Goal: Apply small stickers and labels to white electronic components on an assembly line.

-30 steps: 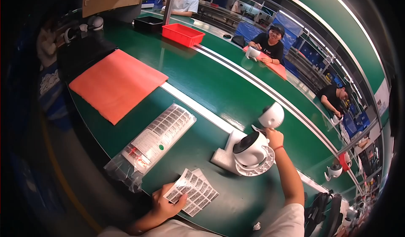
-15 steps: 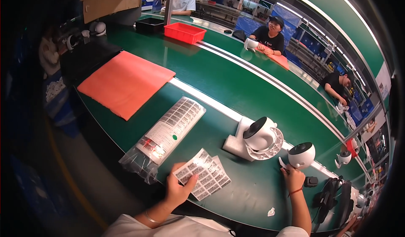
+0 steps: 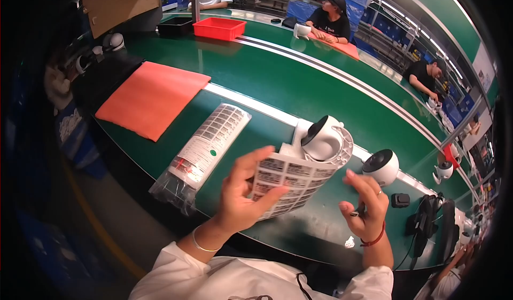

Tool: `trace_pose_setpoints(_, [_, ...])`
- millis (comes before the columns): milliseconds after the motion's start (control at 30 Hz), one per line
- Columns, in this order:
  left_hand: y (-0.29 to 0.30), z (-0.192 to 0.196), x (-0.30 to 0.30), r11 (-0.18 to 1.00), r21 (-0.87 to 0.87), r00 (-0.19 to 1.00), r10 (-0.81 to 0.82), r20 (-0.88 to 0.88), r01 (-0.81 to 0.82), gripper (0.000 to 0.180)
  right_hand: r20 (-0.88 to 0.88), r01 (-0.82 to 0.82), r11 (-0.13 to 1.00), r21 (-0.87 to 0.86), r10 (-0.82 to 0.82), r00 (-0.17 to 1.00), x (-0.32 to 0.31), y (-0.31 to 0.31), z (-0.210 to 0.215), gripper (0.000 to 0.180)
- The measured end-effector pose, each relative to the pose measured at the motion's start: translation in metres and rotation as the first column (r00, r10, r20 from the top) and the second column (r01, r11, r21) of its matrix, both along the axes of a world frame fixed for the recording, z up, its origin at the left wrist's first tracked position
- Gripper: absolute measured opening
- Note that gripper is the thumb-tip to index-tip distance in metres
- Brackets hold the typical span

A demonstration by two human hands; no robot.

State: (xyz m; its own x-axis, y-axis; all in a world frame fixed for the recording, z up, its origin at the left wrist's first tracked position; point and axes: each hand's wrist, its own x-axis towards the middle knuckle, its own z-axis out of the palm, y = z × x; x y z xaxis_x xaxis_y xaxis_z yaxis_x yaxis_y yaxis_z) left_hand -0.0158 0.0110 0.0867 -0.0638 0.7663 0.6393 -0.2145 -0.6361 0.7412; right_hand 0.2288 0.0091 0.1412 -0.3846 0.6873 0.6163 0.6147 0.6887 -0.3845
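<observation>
My left hand (image 3: pixel 243 193) grips a sheet of printed labels (image 3: pixel 291 185) between thumb and fingers, its face tilted toward me. To its right, my right hand (image 3: pixel 368 206) is raised over the table with its index finger and thumb apart. A small dark thing shows by its curled fingers, too small to name. Just beyond that hand stands a white ball-shaped camera (image 3: pixel 387 166) with a black face. Behind the label sheet, a second white camera (image 3: pixel 326 139) with a ring-shaped base leans on a white block (image 3: pixel 291 150); the sheet hides part of both.
A plastic-wrapped pack of labels (image 3: pixel 208 147) lies on the left, near an orange mat (image 3: pixel 152 99). A small black block (image 3: pixel 400 200) and black straps (image 3: pixel 425 214) lie at right. A scrap of paper (image 3: pixel 349 242) lies near the front edge. Across the table are a red bin (image 3: pixel 219 29) and co-workers.
My left hand has raised the label sheet and moved it right, tilting it up. My right hand has drawn back from the ball-shaped camera. The whole view has shifted slightly.
</observation>
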Motion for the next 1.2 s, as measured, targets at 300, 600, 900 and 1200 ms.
trace_pose_setpoints(300, [-0.008,0.005,0.03,0.997,-0.081,1.0,0.01,0.023,-0.008,0.044,-0.161,-0.07,0.993,-0.094,0.054,0.985,-0.019,0.011,0.013,0.052])
trace_pose_setpoints(600, [0.005,0.003,0.03,0.989,-0.11,0.995,0.093,-0.047,-0.098,0.038,-0.191,-0.172,0.968,-0.184,0.137,0.972,0.004,0.024,0.018,0.034])
trace_pose_setpoints(900, [0.009,-0.003,0.026,0.986,-0.095,0.973,0.119,-0.196,-0.139,0.017,-0.044,-0.268,0.906,-0.327,0.268,0.962,0.017,0.035,0.012,0.008])
trace_pose_setpoints(1200, [-0.005,-0.002,0.027,0.949,-0.314,0.999,0.011,0.037,0.001,0.01,0.119,-0.18,0.924,-0.339,0.231,0.966,0.013,0.03,0.017,0.007])
